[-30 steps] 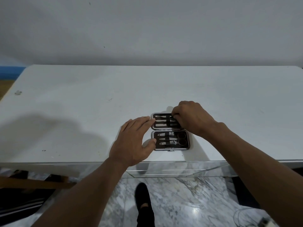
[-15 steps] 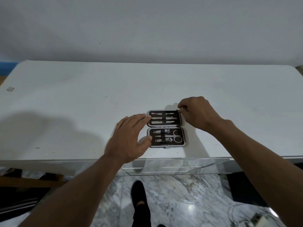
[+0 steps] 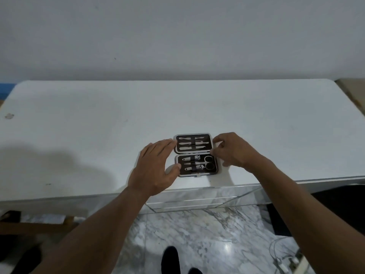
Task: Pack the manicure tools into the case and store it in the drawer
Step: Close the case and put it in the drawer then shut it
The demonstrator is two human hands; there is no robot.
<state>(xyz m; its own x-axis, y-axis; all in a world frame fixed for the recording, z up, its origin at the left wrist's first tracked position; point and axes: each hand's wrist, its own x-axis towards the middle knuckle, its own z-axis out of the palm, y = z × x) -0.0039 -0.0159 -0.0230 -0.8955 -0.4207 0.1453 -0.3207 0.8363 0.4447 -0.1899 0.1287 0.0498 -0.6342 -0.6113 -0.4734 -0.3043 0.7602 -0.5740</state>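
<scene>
**Open case between the two hands**

The case [image 3: 197, 154] lies open on the table [image 3: 98, 125], tools [image 3: 192, 144] in both halves. The left hand [image 3: 153, 169], fingers straight, touches its left edge. The right hand [image 3: 233, 151], fingers curled, meets the far half's right edge; whether it grips is unclear

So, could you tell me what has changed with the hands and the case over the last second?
The right hand came off the tools in the far half of the case and moved right, its curled fingers now at that half's right edge; grip unclear. The left hand stayed at the left edge, the case open and flat.
</scene>
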